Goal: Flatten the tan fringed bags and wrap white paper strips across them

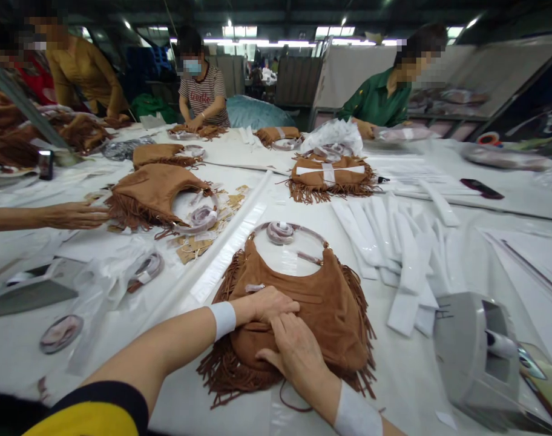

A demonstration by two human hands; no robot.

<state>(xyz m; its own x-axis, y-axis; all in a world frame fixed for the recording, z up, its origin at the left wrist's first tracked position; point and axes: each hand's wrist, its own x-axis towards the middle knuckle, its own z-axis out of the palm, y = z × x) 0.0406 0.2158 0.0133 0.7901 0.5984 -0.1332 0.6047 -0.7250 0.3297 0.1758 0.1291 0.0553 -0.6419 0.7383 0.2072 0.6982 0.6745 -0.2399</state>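
Note:
A brown suede handbag with fringed sides lies flat before me, its wrapped handle curving away at the top. My left hand is closed on the front of the bag, its fingers bent into the suede beside a small zipper pull. Against the same panel, just below, rests my right hand, palm down, fingers stretched and thumb spread. The fingertips of both hands meet near the bag's middle. What lies beneath the fingers is hidden.
White foam strips and a grey tape dispenser lie to the right. Another brown bag, with a co-worker's hand beside it, is at left. A wrapped bag lies beyond mine. Several people work around the table.

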